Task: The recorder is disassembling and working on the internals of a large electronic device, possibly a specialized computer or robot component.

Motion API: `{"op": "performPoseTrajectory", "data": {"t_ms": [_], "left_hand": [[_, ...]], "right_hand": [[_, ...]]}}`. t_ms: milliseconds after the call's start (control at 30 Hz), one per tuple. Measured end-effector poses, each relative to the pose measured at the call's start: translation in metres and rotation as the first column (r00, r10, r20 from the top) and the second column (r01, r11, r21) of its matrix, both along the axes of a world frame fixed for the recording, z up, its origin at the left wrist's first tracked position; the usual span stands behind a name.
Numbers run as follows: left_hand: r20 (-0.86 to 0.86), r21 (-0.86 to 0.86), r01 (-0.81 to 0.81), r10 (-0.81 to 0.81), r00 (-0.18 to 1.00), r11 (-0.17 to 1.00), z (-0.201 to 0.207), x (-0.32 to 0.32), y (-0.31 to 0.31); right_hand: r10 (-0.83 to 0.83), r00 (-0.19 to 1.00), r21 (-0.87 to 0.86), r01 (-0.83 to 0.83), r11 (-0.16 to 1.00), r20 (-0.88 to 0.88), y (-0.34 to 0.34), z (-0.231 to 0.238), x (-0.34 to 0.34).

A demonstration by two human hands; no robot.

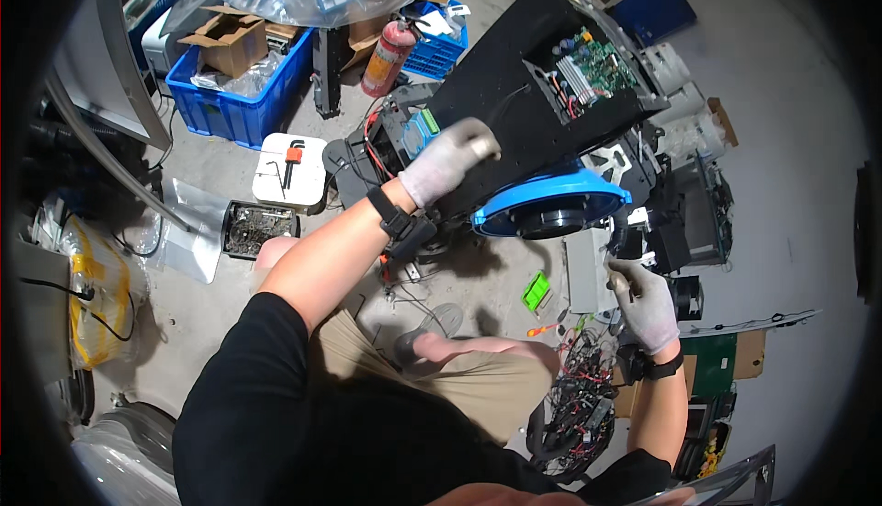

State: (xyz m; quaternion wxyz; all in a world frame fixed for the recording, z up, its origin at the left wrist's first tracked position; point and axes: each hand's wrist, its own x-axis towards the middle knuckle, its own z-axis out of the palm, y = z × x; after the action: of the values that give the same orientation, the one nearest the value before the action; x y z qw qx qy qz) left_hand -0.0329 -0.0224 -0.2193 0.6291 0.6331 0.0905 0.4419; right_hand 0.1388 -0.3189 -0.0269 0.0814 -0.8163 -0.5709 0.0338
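My left hand (452,159), in a pale work glove, is in front of a large black machine housing (501,92). Its fingers are curled together, and what they hold, if anything, is hidden. Below and right of it, a blue round cover with a black centre (551,207) sticks out from the housing. My right hand (646,306), gloved too, is lower right of that cover, beside a light grey panel (586,272). Thumb and fingers meet there; anything between them is too small to name. A green circuit board (597,65) shows in the housing's opening.
Tangled cables (583,386) lie near my right forearm. A green tray (536,292) is on the floor before me. To the left are a screw tray (261,230), hex keys on a white stool (289,170), a blue crate (243,92) and a red fire extinguisher (389,57).
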Motion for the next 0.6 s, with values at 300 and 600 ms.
{"op": "performPoseTrajectory", "data": {"t_ms": [300,600], "left_hand": [[0.233,-0.585,-0.013,0.184,0.955,0.811,0.009,-0.046,0.038],[-0.453,0.252,-0.168,0.269,0.850,0.953,-0.007,-0.035,0.028]], "right_hand": [[-0.032,0.998,-0.012,0.033,0.999,0.053,0.038,0.018,-0.013],[0.141,0.911,0.336,-0.283,0.898,0.388,0.111,0.087,-0.033]]}}
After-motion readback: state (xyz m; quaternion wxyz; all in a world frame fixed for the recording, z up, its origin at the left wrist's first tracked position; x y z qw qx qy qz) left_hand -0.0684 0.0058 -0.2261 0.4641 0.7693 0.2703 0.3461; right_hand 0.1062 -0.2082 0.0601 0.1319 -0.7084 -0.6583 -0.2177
